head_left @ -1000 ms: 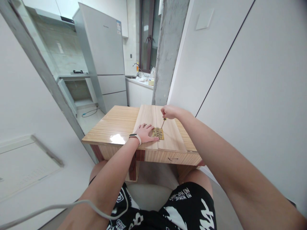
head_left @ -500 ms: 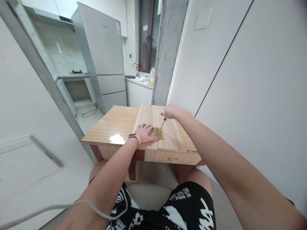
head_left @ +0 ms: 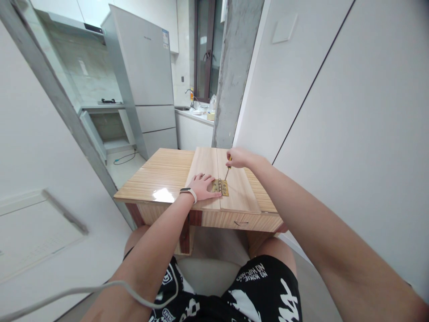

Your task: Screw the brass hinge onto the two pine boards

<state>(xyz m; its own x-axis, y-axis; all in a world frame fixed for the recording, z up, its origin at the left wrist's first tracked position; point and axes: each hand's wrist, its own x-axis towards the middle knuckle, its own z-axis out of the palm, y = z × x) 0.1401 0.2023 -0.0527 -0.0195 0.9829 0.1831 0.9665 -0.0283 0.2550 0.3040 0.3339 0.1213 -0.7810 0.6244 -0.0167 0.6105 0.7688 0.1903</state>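
Observation:
A brass hinge (head_left: 224,188) lies across the seam between two pale wooden boards (head_left: 237,192) on the table. My left hand (head_left: 202,186) is spread flat on the left board, its fingers apart and touching the left leaf of the hinge. My right hand (head_left: 237,158) is closed round the handle of a screwdriver (head_left: 228,171), above the right board. The screwdriver's shaft slants down to the far edge of the hinge's right leaf. Any screw under its tip is too small to make out.
The striped wooden table (head_left: 161,172) has a drawer with a handle in front. A grey cable (head_left: 117,283) crosses over my left forearm. Behind stand a fridge (head_left: 144,67) and a sink counter (head_left: 194,127); a white wall (head_left: 351,134) rises at the right.
My right hand has turned about the screwdriver handle, and its fingers have curled further round it. My left hand and the hinge stay where they were.

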